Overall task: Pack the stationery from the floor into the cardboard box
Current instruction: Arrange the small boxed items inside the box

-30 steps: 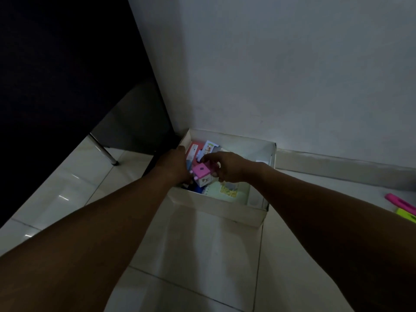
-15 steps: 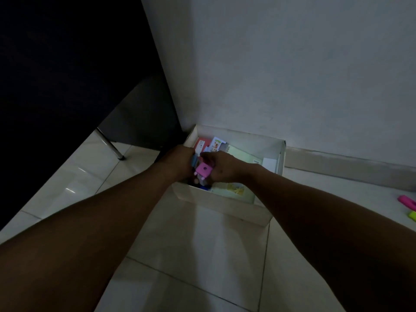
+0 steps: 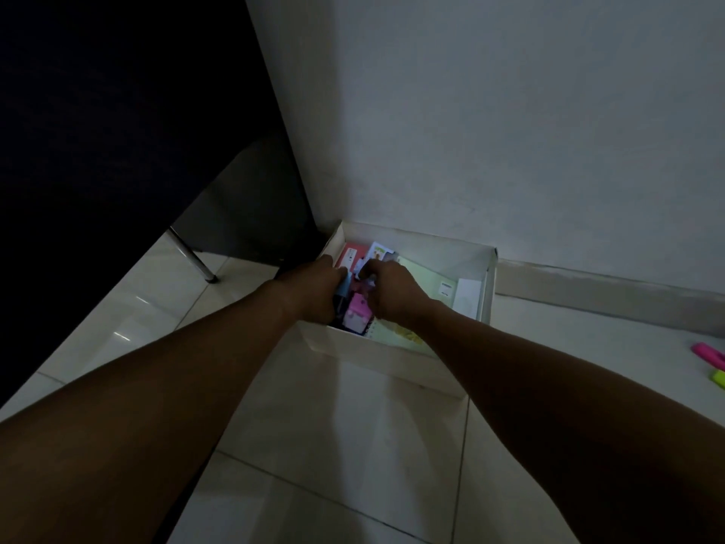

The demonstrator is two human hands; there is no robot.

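Between the left hand (image 3: pixel 314 292) and right hand (image 3: pixel 390 290), inside the cardboard box (image 3: pixel 392 357), sits a pink block (image 3: pixel 359 314); both hands' grips are unclear in the dimness. Probably light and rigid: pinch its sides.

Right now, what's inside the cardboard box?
The cardboard box holds a pink block, a pale green notebook and small cards. Both hands, left hand and right hand, cover whatever lies beneath.

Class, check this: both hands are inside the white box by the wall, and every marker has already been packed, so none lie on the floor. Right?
Not quite. The head view shows both hands, left hand and right hand, in the box, but a pink marker and a yellow-green marker lie on the floor.
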